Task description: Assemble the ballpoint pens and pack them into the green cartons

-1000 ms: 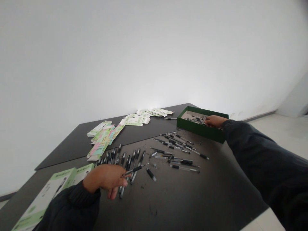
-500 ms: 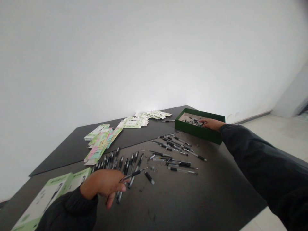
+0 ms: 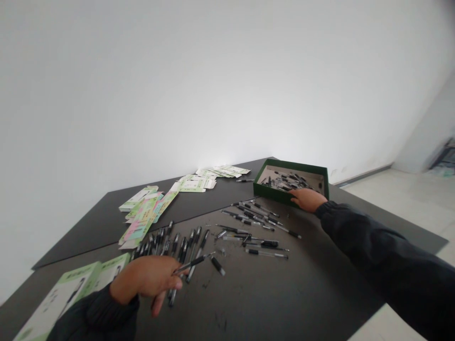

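My left hand (image 3: 151, 279) is closed on a gel pen (image 3: 192, 264) with a black grip, its tip pointing right. Beneath and beyond that hand lies a cluster of capped black pens (image 3: 195, 244), partly hidden by it. My right hand (image 3: 306, 199) is at the front wall of a green box (image 3: 272, 193), fingers loosely stretched, with no pen visible in it. Inside the box lies a heap of pen parts (image 3: 287, 180). Between my hands, several uncapped clear-barrelled pens (image 3: 266, 253) and a loose black cap (image 3: 218, 266) are scattered on the dark table (image 3: 277, 298).
Flattened green-and-white cartons (image 3: 194, 183) lie along the back of the table, with colourful printed cartons (image 3: 144, 220) at the left. Larger green-and-white boxes (image 3: 60, 303) stand by my left sleeve. A white wall (image 3: 213, 85) rises behind.
My right hand has moved from inside the green box back to its front wall, uncovering more of the pen parts. My left hand still holds the pen. The view has shifted slightly.
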Action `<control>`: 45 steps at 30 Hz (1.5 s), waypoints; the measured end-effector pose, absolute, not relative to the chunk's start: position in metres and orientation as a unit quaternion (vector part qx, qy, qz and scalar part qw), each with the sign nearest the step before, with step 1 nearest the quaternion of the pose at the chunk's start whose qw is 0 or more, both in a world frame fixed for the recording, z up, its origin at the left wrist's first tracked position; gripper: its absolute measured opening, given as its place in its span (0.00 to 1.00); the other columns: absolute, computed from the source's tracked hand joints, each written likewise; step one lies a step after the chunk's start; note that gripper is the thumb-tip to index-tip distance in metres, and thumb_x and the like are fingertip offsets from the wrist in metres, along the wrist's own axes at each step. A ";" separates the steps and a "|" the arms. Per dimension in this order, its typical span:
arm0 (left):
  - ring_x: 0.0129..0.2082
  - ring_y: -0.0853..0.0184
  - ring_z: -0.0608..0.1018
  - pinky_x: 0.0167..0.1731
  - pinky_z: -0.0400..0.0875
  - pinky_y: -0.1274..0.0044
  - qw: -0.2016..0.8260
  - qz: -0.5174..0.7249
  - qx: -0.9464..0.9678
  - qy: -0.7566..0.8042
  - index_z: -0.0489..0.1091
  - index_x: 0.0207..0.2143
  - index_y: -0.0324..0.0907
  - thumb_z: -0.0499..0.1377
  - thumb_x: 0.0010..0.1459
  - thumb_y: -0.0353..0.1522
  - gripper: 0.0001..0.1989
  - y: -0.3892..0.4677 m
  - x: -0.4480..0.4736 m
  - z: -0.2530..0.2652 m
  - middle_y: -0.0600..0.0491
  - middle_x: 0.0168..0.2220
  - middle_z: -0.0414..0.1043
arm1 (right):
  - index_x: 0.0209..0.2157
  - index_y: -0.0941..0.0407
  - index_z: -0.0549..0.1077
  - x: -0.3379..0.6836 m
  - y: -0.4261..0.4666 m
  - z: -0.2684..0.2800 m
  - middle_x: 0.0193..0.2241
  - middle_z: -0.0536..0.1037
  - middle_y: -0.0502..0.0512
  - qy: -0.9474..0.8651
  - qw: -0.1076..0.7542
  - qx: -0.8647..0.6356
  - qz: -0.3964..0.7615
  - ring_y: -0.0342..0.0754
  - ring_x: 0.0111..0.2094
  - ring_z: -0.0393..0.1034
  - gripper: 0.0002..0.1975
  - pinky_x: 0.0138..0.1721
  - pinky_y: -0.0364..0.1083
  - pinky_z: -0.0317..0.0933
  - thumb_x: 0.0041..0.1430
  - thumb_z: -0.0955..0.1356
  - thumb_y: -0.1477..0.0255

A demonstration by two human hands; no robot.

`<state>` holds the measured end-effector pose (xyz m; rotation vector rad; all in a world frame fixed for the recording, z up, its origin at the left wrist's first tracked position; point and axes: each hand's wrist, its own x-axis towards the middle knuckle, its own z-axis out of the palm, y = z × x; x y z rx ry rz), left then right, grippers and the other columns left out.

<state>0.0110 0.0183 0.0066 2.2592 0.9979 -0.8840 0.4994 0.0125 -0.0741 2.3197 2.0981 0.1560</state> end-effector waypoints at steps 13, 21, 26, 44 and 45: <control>0.29 0.64 0.79 0.28 0.67 0.79 0.270 -0.316 0.834 0.363 0.66 0.36 0.39 0.45 0.58 0.32 0.12 0.018 0.011 0.010 0.43 0.27 0.77 | 0.55 0.53 0.61 0.471 -0.009 -0.086 0.41 0.74 0.63 0.677 0.003 0.733 0.072 0.53 0.39 0.70 0.21 0.37 0.47 0.60 0.61 0.57 0.72; 0.31 0.65 0.79 0.31 0.69 0.79 0.260 -0.319 0.835 0.364 0.66 0.39 0.38 0.45 0.58 0.32 0.13 0.016 0.010 0.013 0.46 0.27 0.78 | 0.58 0.51 0.59 0.472 -0.015 -0.094 0.47 0.70 0.62 0.685 -0.013 0.724 0.076 0.53 0.48 0.64 0.23 0.46 0.48 0.56 0.60 0.58 0.75; 0.32 0.65 0.79 0.33 0.68 0.79 0.261 -0.318 0.833 0.369 0.66 0.38 0.38 0.44 0.58 0.32 0.13 0.014 0.011 0.013 0.45 0.27 0.78 | 0.57 0.50 0.61 0.473 -0.016 -0.096 0.47 0.70 0.61 0.679 -0.012 0.728 0.094 0.55 0.46 0.64 0.21 0.42 0.50 0.58 0.62 0.56 0.68; 0.29 0.64 0.79 0.29 0.67 0.79 0.275 -0.309 0.829 0.377 0.66 0.38 0.38 0.45 0.57 0.31 0.12 0.015 0.008 0.007 0.43 0.26 0.77 | 0.53 0.53 0.66 0.467 0.002 -0.112 0.46 0.71 0.59 0.759 -0.085 0.637 0.100 0.52 0.47 0.62 0.19 0.49 0.50 0.54 0.62 0.58 0.67; 0.29 0.64 0.79 0.28 0.67 0.80 0.277 -0.309 0.828 0.378 0.66 0.38 0.38 0.45 0.57 0.31 0.12 0.015 0.008 0.006 0.43 0.26 0.77 | 0.53 0.53 0.66 0.466 0.004 -0.112 0.45 0.71 0.59 0.763 -0.089 0.632 0.098 0.52 0.48 0.62 0.19 0.49 0.50 0.54 0.62 0.58 0.67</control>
